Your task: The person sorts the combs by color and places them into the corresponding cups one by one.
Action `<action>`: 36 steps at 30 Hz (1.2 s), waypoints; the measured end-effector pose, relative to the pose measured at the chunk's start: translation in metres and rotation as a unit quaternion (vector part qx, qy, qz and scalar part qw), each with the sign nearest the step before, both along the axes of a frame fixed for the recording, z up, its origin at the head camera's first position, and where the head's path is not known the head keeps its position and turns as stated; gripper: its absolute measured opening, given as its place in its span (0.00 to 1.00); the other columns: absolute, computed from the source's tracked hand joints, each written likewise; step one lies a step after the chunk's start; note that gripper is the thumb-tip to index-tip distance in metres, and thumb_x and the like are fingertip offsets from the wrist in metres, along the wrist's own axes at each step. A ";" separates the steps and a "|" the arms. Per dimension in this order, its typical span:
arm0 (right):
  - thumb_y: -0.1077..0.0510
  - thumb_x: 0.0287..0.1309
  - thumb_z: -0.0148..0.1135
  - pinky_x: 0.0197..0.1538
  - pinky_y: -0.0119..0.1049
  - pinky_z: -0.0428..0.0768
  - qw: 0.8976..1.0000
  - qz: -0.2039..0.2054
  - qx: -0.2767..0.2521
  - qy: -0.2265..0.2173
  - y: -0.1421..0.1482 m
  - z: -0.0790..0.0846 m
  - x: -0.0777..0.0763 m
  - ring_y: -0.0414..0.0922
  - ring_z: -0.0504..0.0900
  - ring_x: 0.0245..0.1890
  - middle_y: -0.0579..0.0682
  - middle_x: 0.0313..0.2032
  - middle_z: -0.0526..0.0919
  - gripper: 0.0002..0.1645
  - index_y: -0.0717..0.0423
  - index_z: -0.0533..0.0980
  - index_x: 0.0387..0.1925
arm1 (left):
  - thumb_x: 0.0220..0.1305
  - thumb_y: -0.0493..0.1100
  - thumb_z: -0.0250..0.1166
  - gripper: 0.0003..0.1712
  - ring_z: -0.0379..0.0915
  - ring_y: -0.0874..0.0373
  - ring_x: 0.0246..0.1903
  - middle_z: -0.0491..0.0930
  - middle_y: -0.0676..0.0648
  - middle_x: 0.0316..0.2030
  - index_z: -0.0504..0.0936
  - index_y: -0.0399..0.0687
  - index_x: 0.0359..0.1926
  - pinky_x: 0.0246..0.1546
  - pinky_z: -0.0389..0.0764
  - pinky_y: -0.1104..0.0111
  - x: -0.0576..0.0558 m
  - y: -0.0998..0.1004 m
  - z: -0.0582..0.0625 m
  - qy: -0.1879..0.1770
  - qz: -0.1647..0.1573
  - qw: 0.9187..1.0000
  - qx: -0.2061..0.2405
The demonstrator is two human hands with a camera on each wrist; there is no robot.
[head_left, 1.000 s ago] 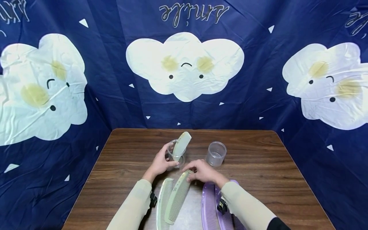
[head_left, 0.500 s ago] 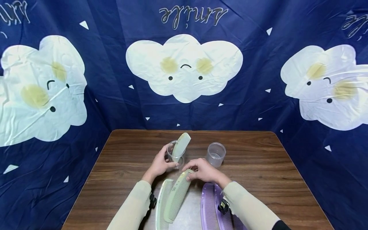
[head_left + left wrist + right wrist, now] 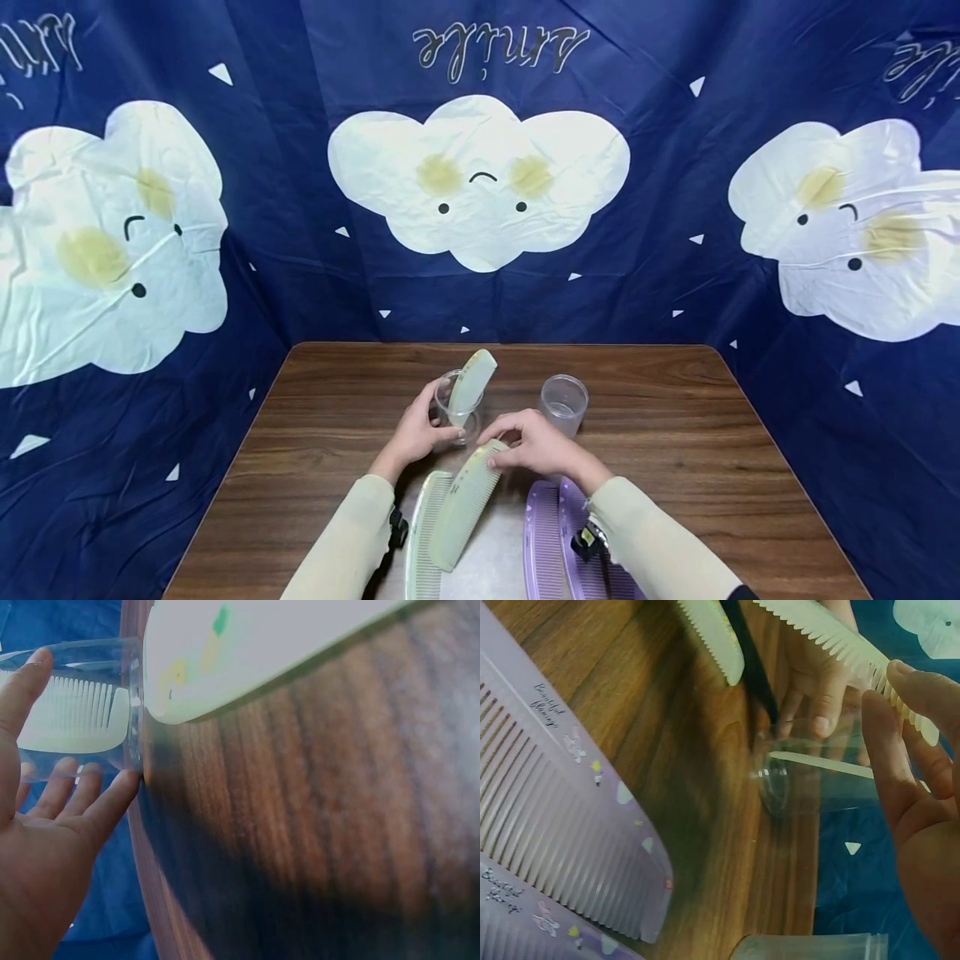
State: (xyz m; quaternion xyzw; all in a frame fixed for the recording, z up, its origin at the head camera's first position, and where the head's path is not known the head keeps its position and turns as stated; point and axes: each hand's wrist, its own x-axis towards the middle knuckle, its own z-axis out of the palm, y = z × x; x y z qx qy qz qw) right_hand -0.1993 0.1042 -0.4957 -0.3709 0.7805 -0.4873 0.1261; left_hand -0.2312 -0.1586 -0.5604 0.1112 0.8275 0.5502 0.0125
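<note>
My left hand [image 3: 411, 432] grips a clear plastic cup [image 3: 444, 390] by its side, thumb and fingers spread round it. In that cup a pale green comb [image 3: 474, 379] leans to the right, its upper end above the rim; the left wrist view shows its teeth [image 3: 90, 701] through the wall. With thumb and fingers my right hand [image 3: 534, 442] pinches the far end of a second pale green comb [image 3: 463, 507], which slants down toward me. Another green comb [image 3: 425, 533] lies on the table, partly overlapped by the pinched one in the head view.
A second clear cup [image 3: 564, 400] stands right of the left-hand one. Purple combs [image 3: 542, 533] lie side by side near the right forearm, partly hidden by the sleeve. The wooden table [image 3: 675, 433] is bordered by a blue cloud-print cloth [image 3: 420, 292].
The near end of the comb in my right hand has risen slightly, and its face has turned a little. My left hand stays on the cup. The head view has shifted slightly.
</note>
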 end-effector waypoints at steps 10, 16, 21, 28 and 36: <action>0.64 0.53 0.77 0.39 0.34 0.88 1.000 -0.006 -0.027 0.004 0.007 0.008 -0.001 0.36 0.85 0.35 0.50 0.40 0.88 0.18 0.57 0.87 0.48 | 0.50 0.38 0.83 0.56 0.70 0.41 0.67 0.70 0.39 0.70 0.61 0.51 0.76 0.61 0.80 0.49 0.002 0.001 0.001 -0.002 -0.006 1.000 -0.001; 0.66 0.55 0.75 0.45 0.36 0.88 0.999 0.000 -0.046 0.004 0.009 0.015 0.000 0.38 0.85 0.41 0.54 0.41 0.87 0.20 0.62 0.85 0.52 | 0.48 0.36 0.83 0.57 0.70 0.42 0.67 0.70 0.39 0.70 0.62 0.51 0.76 0.61 0.80 0.49 0.002 0.001 0.002 -0.007 0.000 1.000 -0.006; 0.65 0.55 0.76 0.45 0.35 0.88 0.998 -0.011 -0.038 0.045 0.011 0.026 0.000 0.38 0.84 0.41 0.50 0.42 0.88 0.18 0.59 0.87 0.49 | 0.49 0.37 0.83 0.57 0.69 0.41 0.67 0.69 0.38 0.70 0.61 0.50 0.77 0.61 0.80 0.49 0.003 0.002 0.003 -0.007 0.001 1.000 -0.009; 0.67 0.53 0.76 0.41 0.35 0.88 0.996 -0.022 -0.062 0.066 0.014 0.034 -0.004 0.38 0.85 0.37 0.52 0.40 0.89 0.17 0.59 0.87 0.47 | 0.48 0.39 0.84 0.58 0.68 0.41 0.68 0.69 0.39 0.70 0.61 0.51 0.77 0.62 0.79 0.49 0.001 0.000 0.002 -0.017 0.001 1.000 -0.010; 0.68 0.52 0.76 0.37 0.34 0.87 0.992 -0.048 -0.074 0.088 0.016 0.045 -0.007 0.37 0.84 0.35 0.50 0.39 0.89 0.16 0.59 0.87 0.45 | 0.47 0.39 0.84 0.59 0.69 0.41 0.67 0.70 0.39 0.69 0.61 0.51 0.77 0.61 0.80 0.50 0.000 0.000 0.000 -0.019 0.002 1.000 -0.001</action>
